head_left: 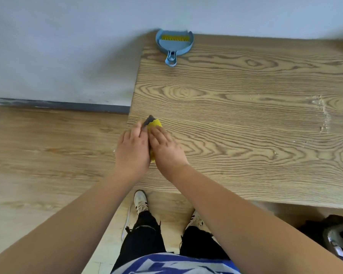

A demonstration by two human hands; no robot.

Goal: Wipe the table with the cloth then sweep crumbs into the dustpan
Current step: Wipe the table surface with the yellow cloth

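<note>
A yellow cloth (155, 123) with a dark grey corner lies near the left edge of the wooden table (236, 119). My left hand (133, 149) and my right hand (165, 147) press side by side on it, covering most of it. A blue dustpan (173, 44) with a yellow-bristled brush clipped inside sits at the table's far left corner, handle pointing toward me. A line of pale crumbs (324, 113) lies on the table at the right.
A grey wall (67, 56) runs behind the table, with a dark baseboard at the floor. My feet in white shoes (141, 201) stand on the wooden floor at the table's near edge. A dark object (333, 234) lies on the floor at lower right.
</note>
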